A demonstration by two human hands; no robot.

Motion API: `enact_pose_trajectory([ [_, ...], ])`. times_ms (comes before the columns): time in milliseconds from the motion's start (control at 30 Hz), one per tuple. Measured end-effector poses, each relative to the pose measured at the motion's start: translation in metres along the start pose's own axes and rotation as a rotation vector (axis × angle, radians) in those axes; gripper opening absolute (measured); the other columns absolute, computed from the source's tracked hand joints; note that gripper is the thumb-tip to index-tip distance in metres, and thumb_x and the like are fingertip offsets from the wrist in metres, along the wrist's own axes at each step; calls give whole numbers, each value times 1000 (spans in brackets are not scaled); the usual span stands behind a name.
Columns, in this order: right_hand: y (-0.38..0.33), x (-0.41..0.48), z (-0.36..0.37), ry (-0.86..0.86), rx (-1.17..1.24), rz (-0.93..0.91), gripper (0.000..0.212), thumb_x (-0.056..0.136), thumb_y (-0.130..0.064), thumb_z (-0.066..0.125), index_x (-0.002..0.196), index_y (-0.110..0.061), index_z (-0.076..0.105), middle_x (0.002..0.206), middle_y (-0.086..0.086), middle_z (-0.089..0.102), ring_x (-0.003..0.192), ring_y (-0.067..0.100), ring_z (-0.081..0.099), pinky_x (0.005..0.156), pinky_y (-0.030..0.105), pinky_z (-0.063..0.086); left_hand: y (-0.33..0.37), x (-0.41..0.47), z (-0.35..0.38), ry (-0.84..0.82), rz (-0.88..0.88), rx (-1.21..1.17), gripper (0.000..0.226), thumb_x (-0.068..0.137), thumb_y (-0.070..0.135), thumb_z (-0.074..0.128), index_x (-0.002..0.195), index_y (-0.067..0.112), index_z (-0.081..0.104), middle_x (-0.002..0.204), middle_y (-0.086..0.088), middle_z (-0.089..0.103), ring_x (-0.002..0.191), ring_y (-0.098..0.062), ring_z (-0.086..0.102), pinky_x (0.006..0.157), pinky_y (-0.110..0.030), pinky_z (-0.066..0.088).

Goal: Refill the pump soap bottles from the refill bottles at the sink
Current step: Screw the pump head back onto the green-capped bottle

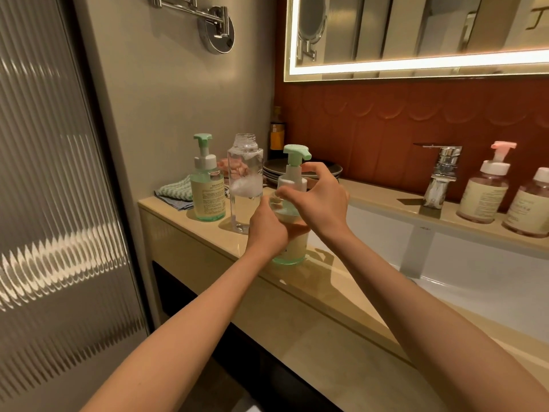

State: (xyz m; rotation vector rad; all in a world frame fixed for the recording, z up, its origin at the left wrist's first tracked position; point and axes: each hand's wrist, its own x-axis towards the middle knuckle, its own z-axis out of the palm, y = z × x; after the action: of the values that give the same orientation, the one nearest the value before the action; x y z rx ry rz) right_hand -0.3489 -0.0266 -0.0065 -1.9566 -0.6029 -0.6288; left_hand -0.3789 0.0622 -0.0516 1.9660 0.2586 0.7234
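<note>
Now, both grips lock on the pump bottle [292,246]

Glossy beige counter [312,295], white rectangular sink [463,263] alongside. The bottle stands upright at the counter's front, just left of the sink: clear round plastic, pale label, mint-green base and pump head. Left grip [267,228] wraps the body; right grip [322,197] curls round the white collar. Beside it is a clear cylindrical refill bottle [245,185], uncapped, foam inside.

Left hand [269,230] grips a green pump bottle [292,203] on the counter [326,292] while the right hand [319,200] holds its collar.
</note>
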Motion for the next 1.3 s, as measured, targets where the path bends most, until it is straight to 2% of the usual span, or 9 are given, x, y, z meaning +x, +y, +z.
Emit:
enact_pose_trajectory([
  [133, -3, 15, -21, -21, 204, 62, 59, 71, -32, 76, 120, -21, 45, 92, -18, 51, 95, 14, 56, 91, 41, 46, 25, 15, 13, -23, 2, 0, 61, 71, 30, 78, 120, 15, 45, 115, -1, 57, 105, -18, 54, 80, -30, 41],
  [300, 13, 33, -55, -174, 421, 243, 68, 85, -30, 64, 141, -16, 29, 130, 0, 49, 91, 0, 48, 72, 16, 41, 54, 35, 36, -201, -21, -23, 66, 73, 33, 76, 127, 15, 43, 127, -5, 53, 117, -23, 49, 90, -37, 39],
  [367, 28, 37, -65, -198, 459, 334, 65, 89, -25, 59, 144, -14, 26, 138, 3, 43, 101, 6, 47, 72, 18, 40, 60, 40, 48, -262, -17, -5, 68, 72, 35, 76, 128, 15, 43, 125, -4, 53, 116, -23, 49, 91, -37, 39],
  [467, 54, 45, -78, -262, 444, 423, 57, 92, -18, 47, 145, -15, 25, 145, 6, 35, 128, 21, 38, 94, 34, 36, 62, 48, 67, -278, -30, -42, 69, 69, 40, 78, 126, 17, 46, 123, -2, 55, 114, -22, 51, 92, -39, 41],
  [567, 81, 52, -91, -324, 353, 535, 53, 92, -8, 44, 143, -16, 30, 143, 8, 39, 128, 24, 39, 101, 46, 34, 65, 58, 79, -282, -67, -135, 71, 65, 39, 81, 125, 18, 48, 122, -1, 57, 115, -22, 51, 96, -42, 42],
  [700, 103, 51, -97, -572, 196, 510, 59, 87, -8, 59, 139, -19, 35, 133, 1, 47, 116, 17, 45, 88, 28, 41, 72, 74, 93, -323, -27, -159, 70, 56, 33, 86, 116, 19, 53, 112, 1, 62, 108, -20, 57, 98, -45, 44],
  [767, 112, 56, -90, -486, 175, 454, 60, 81, -12, 69, 134, -16, 40, 126, 0, 51, 106, 12, 48, 72, 17, 41, 73, 85, 105, -349, -13, -193, 76, 51, 34, 88, 118, 20, 55, 112, 1, 64, 107, -19, 59, 97, -46, 46],
  [1067, 158, 103, -49, -210, 40, 461, 60, 71, -29, 79, 122, -19, 50, 121, -1, 60, 113, 19, 55, 85, 30, 46, 59, 153, 142, -565, -43, -113, 57, 66, 25, 82, 115, 19, 53, 110, 1, 62, 109, -20, 57, 97, -39, 44],
  [1300, 197, 152, -21, -94, -129, 538, 58, 68, -43, 77, 114, -22, 47, 107, -4, 60, 94, 15, 53, 70, 30, 44, 49, 205, 176, -468, -109, -125, 96, 65, 24, 83, 140, 8, 25, 130, -7, 50, 117, -22, 50, 93, -35, 44],
])
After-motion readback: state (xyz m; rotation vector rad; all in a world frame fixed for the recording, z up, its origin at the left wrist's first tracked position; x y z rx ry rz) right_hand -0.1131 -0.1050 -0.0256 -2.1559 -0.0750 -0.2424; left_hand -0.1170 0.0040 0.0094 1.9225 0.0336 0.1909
